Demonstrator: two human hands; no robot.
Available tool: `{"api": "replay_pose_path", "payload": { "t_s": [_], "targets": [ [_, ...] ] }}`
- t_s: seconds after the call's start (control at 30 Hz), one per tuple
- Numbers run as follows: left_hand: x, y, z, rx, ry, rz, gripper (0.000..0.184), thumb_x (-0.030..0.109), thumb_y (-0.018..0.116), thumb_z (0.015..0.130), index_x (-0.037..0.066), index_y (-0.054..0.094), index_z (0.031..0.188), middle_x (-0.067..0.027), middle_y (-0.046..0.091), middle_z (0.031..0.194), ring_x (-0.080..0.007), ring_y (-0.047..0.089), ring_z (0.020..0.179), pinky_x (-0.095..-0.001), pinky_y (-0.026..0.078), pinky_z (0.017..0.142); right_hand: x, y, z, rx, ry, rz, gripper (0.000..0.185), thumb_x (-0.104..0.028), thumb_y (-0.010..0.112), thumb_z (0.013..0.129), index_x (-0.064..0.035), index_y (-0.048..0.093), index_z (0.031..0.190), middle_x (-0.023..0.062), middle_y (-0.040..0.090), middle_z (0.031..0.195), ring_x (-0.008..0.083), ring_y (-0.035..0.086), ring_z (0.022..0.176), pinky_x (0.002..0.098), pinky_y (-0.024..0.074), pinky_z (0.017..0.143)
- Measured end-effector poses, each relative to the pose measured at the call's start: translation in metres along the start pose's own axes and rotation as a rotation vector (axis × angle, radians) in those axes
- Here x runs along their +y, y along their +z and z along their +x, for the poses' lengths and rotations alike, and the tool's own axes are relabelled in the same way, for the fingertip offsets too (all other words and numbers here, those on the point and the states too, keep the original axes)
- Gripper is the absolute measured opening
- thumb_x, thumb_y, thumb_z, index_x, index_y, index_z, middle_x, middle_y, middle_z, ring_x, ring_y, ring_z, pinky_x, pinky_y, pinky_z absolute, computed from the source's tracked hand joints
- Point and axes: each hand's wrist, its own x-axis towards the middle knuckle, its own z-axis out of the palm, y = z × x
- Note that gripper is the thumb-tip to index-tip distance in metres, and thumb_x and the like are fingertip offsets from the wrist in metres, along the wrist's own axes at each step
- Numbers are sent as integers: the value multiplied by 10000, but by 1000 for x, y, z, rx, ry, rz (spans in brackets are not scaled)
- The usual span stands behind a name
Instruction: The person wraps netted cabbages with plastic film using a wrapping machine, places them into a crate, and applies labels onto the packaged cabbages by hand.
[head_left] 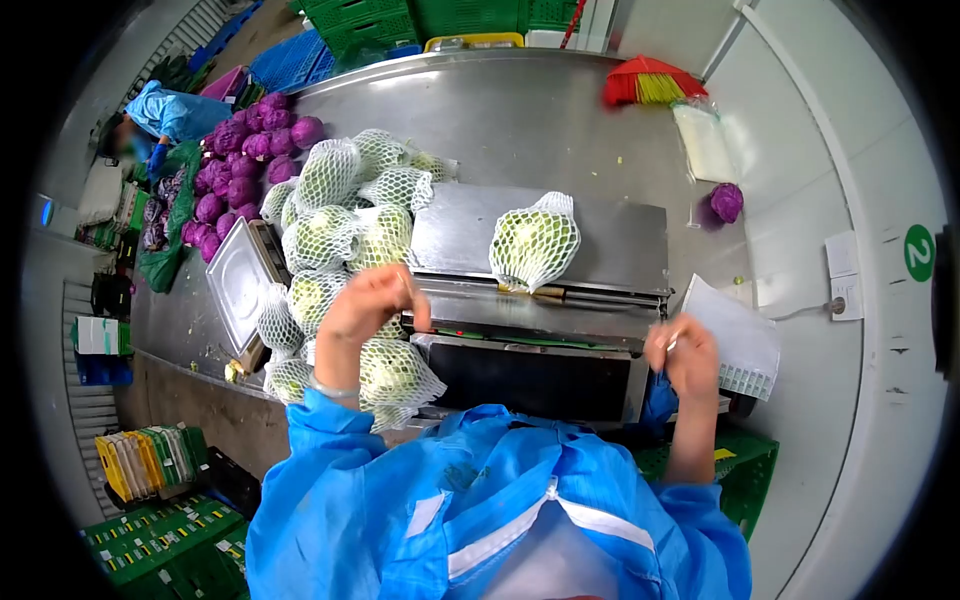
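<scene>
A pale green cabbage in a white foam net point(534, 243) lies on the metal plate point(625, 235) of a machine in front of me. My left hand point(372, 305) is raised beside the heap of netted cabbages point(325, 238), its fingers curled; whether it holds anything is too blurred to tell. On the right, my right hand point(684, 352) is above the machine's right end, thumb and fingers pinched together around something small and pale that I cannot make out. A sheet of white labels point(735, 335) lies just right of that hand.
Purple cabbages point(243, 165) are heaped at the back left, with a person in blue point(178, 112) beyond. A scale with a tray point(240, 285) stands left of the netted heap. A red brush point(652, 82), plastic bags point(706, 142) and one purple cabbage point(727, 202) lie at the right.
</scene>
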Motion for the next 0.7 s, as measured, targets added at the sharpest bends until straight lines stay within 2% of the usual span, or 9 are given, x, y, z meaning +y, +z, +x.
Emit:
{"api": "replay_pose_path", "payload": {
  "t_s": [0.13, 0.2, 0.3, 0.37, 0.4, 0.47, 0.53, 0.67, 0.7],
  "targets": [
    [-9, 5, 96, 354, 426, -219, 193, 254, 485, 1033, 77, 527, 970, -235, 585, 1309, -355, 508, 1297, -493, 317, 1163, 10, 24, 98, 358, -274, -339, 123, -144, 521, 997, -23, 514, 976, 144, 658, 1071, 201, 590, 954, 332, 447, 811],
    [-48, -10, 144, 555, 285, 295, 333, 312, 460, 1047, 2, 580, 1070, -178, 571, 1359, -267, 512, 1308, -386, 340, 1150, 50, 8, 147, 381, -183, -803, 150, -171, 495, 1013, -22, 517, 1009, 135, 664, 1221, 240, 617, 1096, 372, 460, 906],
    [-147, -54, 173, 560, -36, 831, 296, 315, 500, 1014, 37, 561, 1092, -179, 649, 1000, -271, 620, 888, -405, 468, 786, 148, -37, 171, 247, 45, -988, 255, -278, 506, 1000, -24, 507, 1014, 240, 625, 886, 438, 610, 843, 440, 473, 739],
    [-116, -25, 159, 448, -174, 480, 307, 285, 510, 1014, 93, 474, 1249, -138, 641, 1082, -235, 605, 946, -403, 467, 822, 147, -38, 158, 279, 104, -770, 308, -345, 535, 996, -43, 534, 1057, 133, 657, 860, 261, 641, 848, 402, 466, 745],
    [-122, -24, 151, 233, -2, 270, 522, 262, 576, 975, 118, 350, 1423, -176, 540, 1293, -263, 544, 1160, -393, 427, 992, 133, -31, 146, 238, 164, -746, 369, -367, 565, 983, -54, 528, 1175, 108, 691, 1012, 198, 630, 999, 357, 470, 849],
    [-128, -30, 136, 75, 96, 602, 1093, 281, 867, 678, 139, 207, 1537, -232, 331, 1511, -357, 364, 1399, -423, 288, 1162, 136, -27, 129, 100, 112, -633, 640, -353, 678, 912, -12, 398, 1375, 195, 630, 1252, 238, 582, 1178, 343, 427, 1018],
    [-100, -2, 128, 45, 108, 1068, 1194, 272, 914, 565, 148, 225, 1532, -249, 298, 1532, -400, 388, 1377, -441, 347, 1131, 126, -12, 122, 84, 121, -832, 623, -342, 705, 890, 17, 440, 1325, 178, 649, 1202, 222, 605, 1119, 351, 460, 972],
    [-103, -4, 133, 84, 185, 978, 994, 260, 910, 596, 123, 423, 1451, -240, 502, 1390, -364, 505, 1282, -417, 411, 1080, 111, -6, 121, 132, 264, -538, 556, -336, 714, 877, 44, 511, 1228, 144, 664, 1126, 188, 623, 1028, 332, 487, 911],
    [-94, 10, 123, 94, 71, 675, 884, 256, 903, 630, 73, 495, 1393, -174, 616, 1264, -284, 590, 1180, -374, 445, 1045, 97, -2, 110, 143, 339, -479, 535, -330, 717, 874, 48, 529, 1202, 137, 666, 1108, 179, 623, 1011, 327, 489, 901]
  ]
}}
